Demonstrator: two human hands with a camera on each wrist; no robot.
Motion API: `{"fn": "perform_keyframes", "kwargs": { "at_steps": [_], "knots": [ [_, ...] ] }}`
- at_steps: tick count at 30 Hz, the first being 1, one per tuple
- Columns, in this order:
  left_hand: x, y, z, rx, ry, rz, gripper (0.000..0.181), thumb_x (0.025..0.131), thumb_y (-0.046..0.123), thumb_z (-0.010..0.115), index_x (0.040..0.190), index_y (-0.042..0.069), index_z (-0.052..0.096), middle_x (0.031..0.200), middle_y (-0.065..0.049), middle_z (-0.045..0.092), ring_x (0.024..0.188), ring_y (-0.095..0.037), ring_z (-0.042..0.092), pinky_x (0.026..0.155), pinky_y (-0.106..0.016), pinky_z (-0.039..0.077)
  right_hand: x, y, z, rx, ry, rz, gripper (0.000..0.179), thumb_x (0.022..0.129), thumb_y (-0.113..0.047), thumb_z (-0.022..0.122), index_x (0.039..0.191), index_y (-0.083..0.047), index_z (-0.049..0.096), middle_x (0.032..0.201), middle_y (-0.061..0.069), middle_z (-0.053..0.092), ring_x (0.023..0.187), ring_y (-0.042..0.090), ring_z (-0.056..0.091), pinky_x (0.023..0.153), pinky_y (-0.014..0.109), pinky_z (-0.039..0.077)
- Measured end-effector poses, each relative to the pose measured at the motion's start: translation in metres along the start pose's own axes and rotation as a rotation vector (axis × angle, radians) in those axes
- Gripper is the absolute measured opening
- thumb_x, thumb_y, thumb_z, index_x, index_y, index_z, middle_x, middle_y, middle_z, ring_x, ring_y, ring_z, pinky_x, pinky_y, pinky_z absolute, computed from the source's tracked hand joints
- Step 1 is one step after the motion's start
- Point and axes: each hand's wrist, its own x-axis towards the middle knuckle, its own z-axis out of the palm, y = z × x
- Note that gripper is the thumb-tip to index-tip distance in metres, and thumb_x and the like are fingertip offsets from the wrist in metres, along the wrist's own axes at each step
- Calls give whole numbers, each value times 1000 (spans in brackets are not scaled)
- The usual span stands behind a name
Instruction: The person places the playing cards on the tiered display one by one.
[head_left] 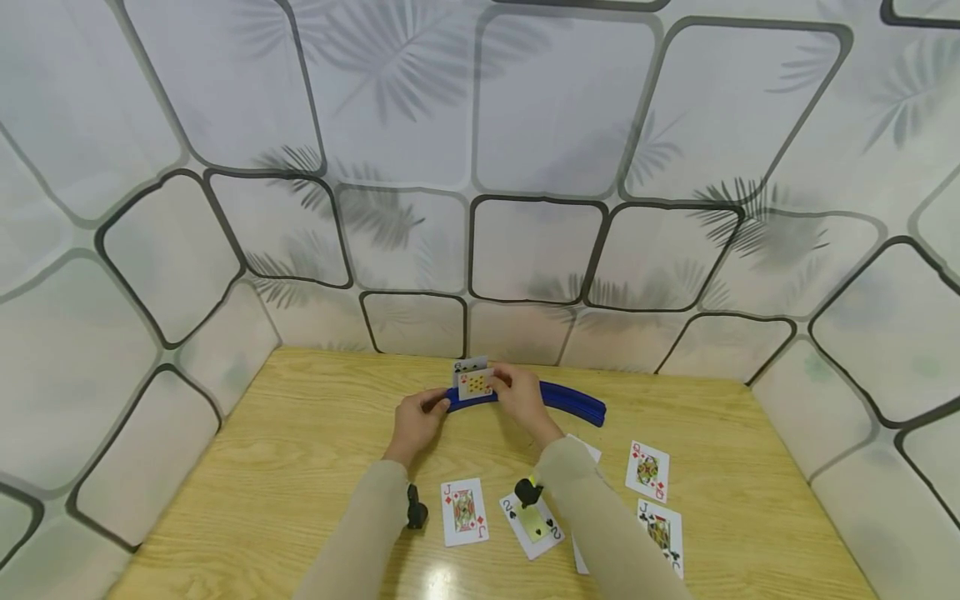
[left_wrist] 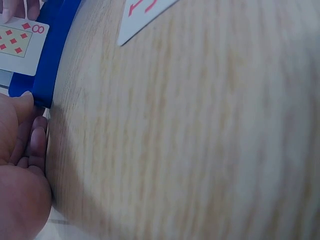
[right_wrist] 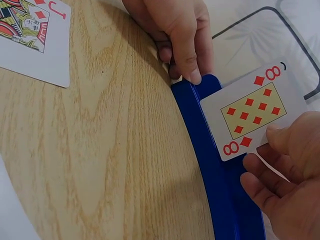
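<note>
A curved blue card holder (head_left: 573,402) lies on the wooden table near the back wall. My left hand (head_left: 417,423) pinches its left end between thumb and fingers. In my right hand (head_left: 521,400) is the eight of diamonds (right_wrist: 252,111), pinched at one side edge by thumb and fingers. Its lower edge sits at the holder's groove, close to the left end. Behind it stands a black-suited card (head_left: 471,363), mostly covered by the eight.
Face up on the table (head_left: 315,483) lie the jack of diamonds (head_left: 464,512), the two of spades (head_left: 532,525), the queen of diamonds (head_left: 648,471) and a black-suited jack (head_left: 662,536). My right forearm partly hides more cards. A patterned fabric wall (head_left: 420,325) rises behind the table.
</note>
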Motion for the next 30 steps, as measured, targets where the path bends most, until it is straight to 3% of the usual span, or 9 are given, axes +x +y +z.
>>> {"fn": "perform_keyframes", "kwargs": {
  "at_steps": [11,24,30],
  "knots": [
    [0,0,0,11,1,14,25,102,10,68,124,2,77,122,-19,77,118,-37,71,102,-51,57,1,1,6,-3,-10,9,20,104,-9,65,120,-7,76,110,12,77,94,23,69,82,39,60],
    [2,-4,1,-8,-1,10,25,102,10,70,124,2,77,123,-18,77,119,-36,71,103,-52,57,0,7,9,-25,-14,25,21,104,-11,66,121,-5,76,112,13,77,101,27,71,90,45,60],
    [2,-5,0,-8,-3,6,26,102,11,69,125,3,77,124,-18,77,119,-35,71,103,-52,57,1,9,8,-35,-11,3,15,104,-11,66,113,-6,77,106,12,77,94,25,69,87,44,59]
  ]
}}
